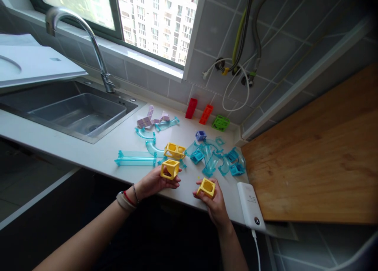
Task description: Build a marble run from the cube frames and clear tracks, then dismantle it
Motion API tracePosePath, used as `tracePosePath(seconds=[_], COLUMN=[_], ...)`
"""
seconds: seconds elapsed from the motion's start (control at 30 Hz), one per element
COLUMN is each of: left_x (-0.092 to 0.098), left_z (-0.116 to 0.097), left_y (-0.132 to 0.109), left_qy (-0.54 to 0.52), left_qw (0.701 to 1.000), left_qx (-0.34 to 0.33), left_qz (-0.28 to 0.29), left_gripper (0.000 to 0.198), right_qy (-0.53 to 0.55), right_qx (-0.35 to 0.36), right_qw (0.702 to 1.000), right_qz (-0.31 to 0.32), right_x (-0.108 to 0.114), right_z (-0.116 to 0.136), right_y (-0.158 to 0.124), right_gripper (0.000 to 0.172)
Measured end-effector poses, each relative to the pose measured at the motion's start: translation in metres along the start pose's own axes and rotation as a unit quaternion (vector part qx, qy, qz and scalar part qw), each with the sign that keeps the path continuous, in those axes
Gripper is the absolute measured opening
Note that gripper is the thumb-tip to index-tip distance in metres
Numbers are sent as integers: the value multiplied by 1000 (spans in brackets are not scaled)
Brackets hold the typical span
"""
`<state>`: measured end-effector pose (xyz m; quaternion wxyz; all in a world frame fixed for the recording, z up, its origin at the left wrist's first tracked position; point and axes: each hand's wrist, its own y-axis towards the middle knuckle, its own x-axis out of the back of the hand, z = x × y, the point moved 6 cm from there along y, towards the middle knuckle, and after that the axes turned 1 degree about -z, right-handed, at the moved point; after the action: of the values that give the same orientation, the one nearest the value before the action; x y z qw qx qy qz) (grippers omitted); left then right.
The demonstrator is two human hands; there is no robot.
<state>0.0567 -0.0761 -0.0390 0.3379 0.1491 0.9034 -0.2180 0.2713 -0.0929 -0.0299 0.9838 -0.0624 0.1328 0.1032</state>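
Observation:
My left hand (pixel 159 181) is closed around a yellow hollow cube block (pixel 170 169), held just above the counter's front edge. In my right hand (pixel 215 202) is another yellow cube block (pixel 207 187) with a round opening facing up, gripped between thumb and fingers. The two blocks are apart. Just behind the left block lies a pair of yellow cubes (pixel 175 150) on the counter. Clear teal track pieces are about them: a straight one (pixel 136 158) at the left, a curved one (pixel 155 149), and a pile (pixel 210 162) to the right with teal cubes (pixel 237 169).
Along the wall stand a red block (pixel 191 108), an orange block (pixel 206 114) and a green block (pixel 220 123). A purple cube (pixel 201 136) and lilac pieces (pixel 144 122) lie nearby. A sink (pixel 88 137) is at left, a white power bank (pixel 249 206) and wooden board (pixel 310 153) at right.

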Motion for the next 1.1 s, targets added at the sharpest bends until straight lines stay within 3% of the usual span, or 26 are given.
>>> tracePosePath(seconds=[0.13,0.23,0.37,0.47,0.57,0.73,0.83,0.97,1.1], left_x=[-3,-6,-9,-12,-14,-12,-12,-15,-14], left_z=[1,2,1,-2,-3,1,0,-1,2], left_y=[2,3,2,-3,-6,-4,-3,-4,-4], left_qy=[42,61,78,78,84,97,88,74,71], left_qw=[999,997,993,991,990,992,994,996,997], left_qx=[-21,-36,-64,-89,-99,-76,-63,-43,-29], left_qz=[-15,-36,-62,-63,-49,-25,-20,-14,-12], left_gripper=[38,33,26,41,54,27,30,30,33], right_qy=[-27,-13,34,70,104,123,80,-59,-136], right_qx=[-10,-26,-29,-33,-39,-30,-27,-17,-14], right_qw=[999,999,999,997,994,992,996,998,990], right_qz=[-30,-14,3,6,-1,8,20,31,37], right_x=[2,0,1,3,4,-1,-3,-7,-19], right_z=[-3,-3,0,-2,-4,1,3,1,-2], right_y=[0,1,1,3,4,3,1,7,24], right_gripper=[48,55,47,36,45,32,31,47,46])
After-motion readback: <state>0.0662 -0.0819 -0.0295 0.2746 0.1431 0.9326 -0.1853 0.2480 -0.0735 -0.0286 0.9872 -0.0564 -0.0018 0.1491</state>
